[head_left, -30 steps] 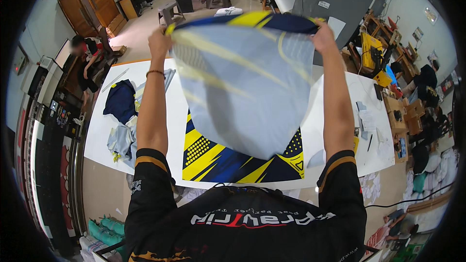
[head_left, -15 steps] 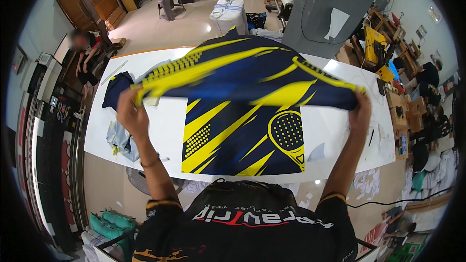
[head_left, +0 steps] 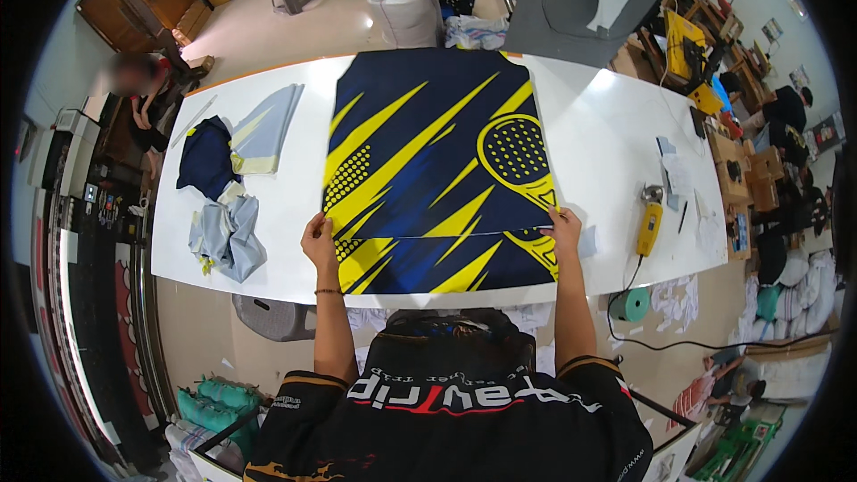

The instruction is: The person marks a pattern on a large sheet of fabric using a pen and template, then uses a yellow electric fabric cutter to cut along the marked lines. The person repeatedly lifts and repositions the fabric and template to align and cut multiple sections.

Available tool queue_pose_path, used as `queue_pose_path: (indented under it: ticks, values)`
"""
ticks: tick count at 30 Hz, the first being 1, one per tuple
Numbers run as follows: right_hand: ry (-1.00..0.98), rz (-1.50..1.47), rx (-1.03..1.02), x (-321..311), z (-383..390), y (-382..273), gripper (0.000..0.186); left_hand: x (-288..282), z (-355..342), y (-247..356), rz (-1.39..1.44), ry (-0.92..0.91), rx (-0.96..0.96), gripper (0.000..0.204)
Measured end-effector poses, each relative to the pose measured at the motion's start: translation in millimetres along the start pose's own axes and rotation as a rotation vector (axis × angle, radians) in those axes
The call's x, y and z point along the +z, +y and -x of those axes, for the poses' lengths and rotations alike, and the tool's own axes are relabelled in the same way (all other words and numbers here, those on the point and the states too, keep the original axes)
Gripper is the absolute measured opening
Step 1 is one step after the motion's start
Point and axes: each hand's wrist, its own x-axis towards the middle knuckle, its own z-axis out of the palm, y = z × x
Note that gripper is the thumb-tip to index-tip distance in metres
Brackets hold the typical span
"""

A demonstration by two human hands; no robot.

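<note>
A navy fabric panel [head_left: 420, 143] with yellow slashes and a racket print lies spread over the middle of the white table. Its near left corner is pinched in my left hand [head_left: 319, 241]. At the near right corner, my right hand [head_left: 562, 234] grips the same edge between thumb and fingers. Beneath it a second, like-patterned fabric panel [head_left: 420, 266] shows as a strip on the near side. The upper panel's near edge runs almost straight between my hands.
On the white table [head_left: 616, 152], a crumpled navy cloth [head_left: 205, 156] and grey-blue fabric pieces [head_left: 230, 236] lie to the left. A yellow corded power tool [head_left: 650, 223] stands at the right, near a dark pen [head_left: 683, 217]. A person [head_left: 143, 112] sits beyond the left end.
The panel, raised and blurred in motion before, now lies flat over the lower one. My hands have come down and closer together, holding its near corners. The power tool is now uncovered.
</note>
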Motion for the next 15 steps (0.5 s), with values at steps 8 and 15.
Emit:
queue_pose_path:
  ticks: [8, 15]
  values:
    - [0.104, 0.244, -0.054, -30, 36, 26, 0.026, -49, -6, -60, 0.058, -0.157, -0.305, 0.033]
    - [0.091, 0.599, -0.153, -61, 52, 32, 0.028, -82, 2, -55, -0.272, -0.243, -0.234, 0.025]
